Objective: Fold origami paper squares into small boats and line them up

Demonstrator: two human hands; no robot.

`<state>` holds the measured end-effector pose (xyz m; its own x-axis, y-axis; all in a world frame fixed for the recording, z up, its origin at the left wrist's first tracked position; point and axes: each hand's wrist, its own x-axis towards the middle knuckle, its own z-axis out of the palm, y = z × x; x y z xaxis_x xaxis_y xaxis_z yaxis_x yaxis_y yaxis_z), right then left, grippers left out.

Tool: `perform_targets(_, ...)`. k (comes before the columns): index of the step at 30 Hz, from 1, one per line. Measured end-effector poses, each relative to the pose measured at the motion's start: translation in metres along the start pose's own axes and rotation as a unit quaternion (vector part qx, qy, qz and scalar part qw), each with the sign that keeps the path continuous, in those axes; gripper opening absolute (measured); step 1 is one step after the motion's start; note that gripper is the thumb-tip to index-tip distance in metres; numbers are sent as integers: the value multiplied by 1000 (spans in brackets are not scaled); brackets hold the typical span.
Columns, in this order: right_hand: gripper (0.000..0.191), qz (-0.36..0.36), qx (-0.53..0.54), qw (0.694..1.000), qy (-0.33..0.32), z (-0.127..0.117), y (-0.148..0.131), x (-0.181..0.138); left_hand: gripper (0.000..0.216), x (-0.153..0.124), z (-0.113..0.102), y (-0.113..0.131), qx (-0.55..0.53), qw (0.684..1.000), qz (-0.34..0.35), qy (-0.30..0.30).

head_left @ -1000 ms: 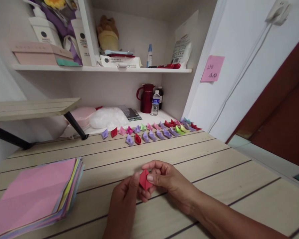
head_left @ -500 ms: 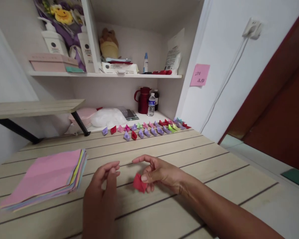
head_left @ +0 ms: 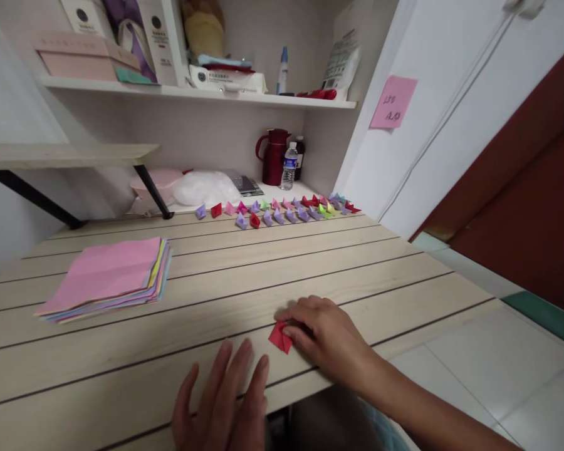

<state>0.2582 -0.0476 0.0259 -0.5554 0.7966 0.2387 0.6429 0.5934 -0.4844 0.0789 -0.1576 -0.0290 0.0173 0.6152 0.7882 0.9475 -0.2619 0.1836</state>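
A small folded square of red paper [head_left: 280,338] is down at the tabletop near its front edge. My right hand [head_left: 326,332] grips its right side, thumb on top and the other fingers curled behind it. To the left and nearer to me is my left hand [head_left: 225,401], its fingers spread and apart from the paper, holding nothing. On the left of the table lies a stack of coloured paper sheets [head_left: 108,269], pink on top. Several small folded paper boats [head_left: 278,217] in purple, red, pink and green stand in two rows along the back.
Behind the boats, a dark red jug [head_left: 275,160], a water bottle [head_left: 289,168] and a white plastic bag [head_left: 207,188] stand in the lower shelf space. A raised wooden stand [head_left: 70,155] with black legs is at the left. The table's front edge runs close below my hands.
The view has tilted downward. My right hand has lowered the red paper to the tabletop, and the paper looks flatter. My left hand has opened out and moved toward me.
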Motion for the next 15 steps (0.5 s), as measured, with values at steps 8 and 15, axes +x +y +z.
perform_targets(8,27,20,-63,997,37,4,16,-6,43,31,12,-4,47,984,104,-135)
perform_targets(15,28,-13,72,996,52,-2,21,-9,32,35,19,-6,42,984,134,-111)
